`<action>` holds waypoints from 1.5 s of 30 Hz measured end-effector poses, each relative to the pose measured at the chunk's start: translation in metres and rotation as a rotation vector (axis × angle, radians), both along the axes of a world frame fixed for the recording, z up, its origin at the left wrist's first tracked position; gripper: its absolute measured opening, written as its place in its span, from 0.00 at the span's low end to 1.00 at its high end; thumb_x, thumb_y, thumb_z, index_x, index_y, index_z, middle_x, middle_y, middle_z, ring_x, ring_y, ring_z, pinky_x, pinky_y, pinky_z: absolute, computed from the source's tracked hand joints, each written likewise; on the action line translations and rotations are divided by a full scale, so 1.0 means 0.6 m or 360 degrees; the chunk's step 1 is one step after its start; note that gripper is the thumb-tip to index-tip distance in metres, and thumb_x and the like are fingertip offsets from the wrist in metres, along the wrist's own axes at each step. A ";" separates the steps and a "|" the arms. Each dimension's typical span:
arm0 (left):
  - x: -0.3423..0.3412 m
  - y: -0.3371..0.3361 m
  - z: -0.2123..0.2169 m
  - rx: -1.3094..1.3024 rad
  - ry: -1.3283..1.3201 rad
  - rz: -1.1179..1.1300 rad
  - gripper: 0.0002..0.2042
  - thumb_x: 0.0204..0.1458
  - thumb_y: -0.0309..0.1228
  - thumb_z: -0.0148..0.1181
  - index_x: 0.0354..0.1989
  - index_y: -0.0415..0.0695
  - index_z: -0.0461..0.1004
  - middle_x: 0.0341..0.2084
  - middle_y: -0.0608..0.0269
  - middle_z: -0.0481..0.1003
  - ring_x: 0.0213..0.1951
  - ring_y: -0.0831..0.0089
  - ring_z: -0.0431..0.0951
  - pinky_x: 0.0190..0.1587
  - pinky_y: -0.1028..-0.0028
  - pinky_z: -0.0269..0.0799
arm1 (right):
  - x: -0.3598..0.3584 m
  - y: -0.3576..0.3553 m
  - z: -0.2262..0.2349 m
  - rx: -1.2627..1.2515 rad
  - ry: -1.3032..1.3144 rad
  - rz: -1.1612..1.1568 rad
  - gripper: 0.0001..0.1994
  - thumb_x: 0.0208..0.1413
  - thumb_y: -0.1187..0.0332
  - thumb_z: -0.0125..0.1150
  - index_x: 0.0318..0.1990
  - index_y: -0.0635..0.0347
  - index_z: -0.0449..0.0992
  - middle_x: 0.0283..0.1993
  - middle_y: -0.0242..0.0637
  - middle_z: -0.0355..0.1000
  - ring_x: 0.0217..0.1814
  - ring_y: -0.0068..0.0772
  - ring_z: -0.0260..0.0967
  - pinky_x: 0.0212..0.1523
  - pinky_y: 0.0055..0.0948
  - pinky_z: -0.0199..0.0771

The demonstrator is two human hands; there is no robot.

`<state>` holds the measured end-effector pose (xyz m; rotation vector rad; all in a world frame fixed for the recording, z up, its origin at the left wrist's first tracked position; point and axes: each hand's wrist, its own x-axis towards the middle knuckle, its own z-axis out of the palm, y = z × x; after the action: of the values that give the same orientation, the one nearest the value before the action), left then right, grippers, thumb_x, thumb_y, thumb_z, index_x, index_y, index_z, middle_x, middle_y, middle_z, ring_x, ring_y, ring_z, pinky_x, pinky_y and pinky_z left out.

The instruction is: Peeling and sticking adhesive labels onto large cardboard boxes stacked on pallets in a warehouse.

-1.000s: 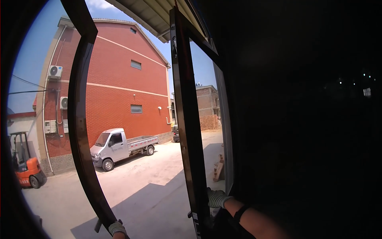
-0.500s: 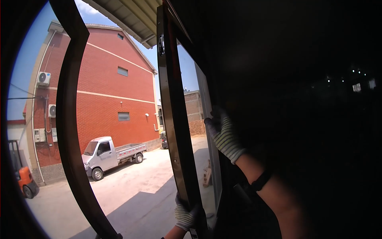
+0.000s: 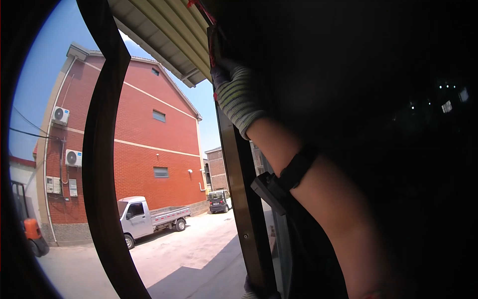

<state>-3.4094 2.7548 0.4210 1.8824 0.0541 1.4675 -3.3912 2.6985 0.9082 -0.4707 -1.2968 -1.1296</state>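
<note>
A tall dark metal frame with a glass pane, like a window sash (image 3: pixel 238 164), stands upright in front of me. My right hand (image 3: pixel 240 99), in a striped knitted glove with dark fingertips, reaches up and closes round its upper part. Red cord (image 3: pixel 213 42) runs by those fingers and along the top of the frame; whether they also grip it, I cannot tell. At the lower edge, only a sliver of my gloved left hand (image 3: pixel 250 291) shows, against the bottom of the same frame, its fingers mostly hidden. A black strap (image 3: pixel 298 167) circles my right wrist.
Another dark curved upright (image 3: pixel 102 149) stands to the left. Outside are a red brick building (image 3: pixel 159 129), a pale pickup truck (image 3: pixel 149 219), a small vehicle (image 3: pixel 219 201) and an orange forklift (image 3: pixel 33 230). The right side is too dark to make out.
My right hand has moved up from beside the glass to the upper frame near the red cord. The view has tilted upward, so my left hand sits lower and shows less.
</note>
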 end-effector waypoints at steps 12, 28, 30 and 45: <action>-0.070 -0.056 0.006 0.0009 -0.0013 -0.0143 0.35 0.45 0.28 0.59 0.62 0.40 0.48 0.36 0.44 0.73 0.38 0.63 0.77 0.35 0.70 0.72 | 0.093 -0.092 -0.401 -0.0611 0.0157 0.0191 0.17 0.53 0.60 0.58 0.45 0.62 0.69 0.39 0.39 0.70 0.44 0.32 0.70 0.48 0.31 0.68; -0.278 0.085 -0.015 0.0138 0.1548 0.2480 0.20 0.45 0.41 0.57 0.40 0.36 0.71 0.44 0.48 0.68 0.39 0.55 0.73 0.39 0.57 0.69 | 0.240 -0.141 -0.880 -0.2533 -0.0151 -0.0522 0.17 0.51 0.53 0.52 0.43 0.52 0.72 0.28 0.42 0.72 0.31 0.43 0.71 0.37 0.41 0.69; -0.255 0.069 0.024 -0.0226 0.1926 0.2397 0.20 0.48 0.44 0.55 0.38 0.38 0.71 0.39 0.48 0.72 0.38 0.55 0.75 0.39 0.61 0.72 | 0.212 -0.122 -0.810 -0.2286 -0.0398 -0.0892 0.16 0.46 0.56 0.56 0.40 0.53 0.73 0.36 0.38 0.70 0.42 0.39 0.66 0.44 0.41 0.61; -0.270 0.038 -0.046 -0.0717 0.2352 0.1982 0.19 0.50 0.45 0.50 0.45 0.47 0.71 0.40 0.51 0.75 0.45 0.56 0.75 0.46 0.58 0.69 | 0.191 -0.065 -0.933 -0.2196 -0.0539 -0.0969 0.17 0.40 0.53 0.61 0.36 0.49 0.74 0.38 0.34 0.71 0.48 0.34 0.64 0.57 0.47 0.51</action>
<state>-3.5714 2.7773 0.3934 2.0878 2.2698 0.1384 -3.2768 2.6594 0.3483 -1.8294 -2.2234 -0.6042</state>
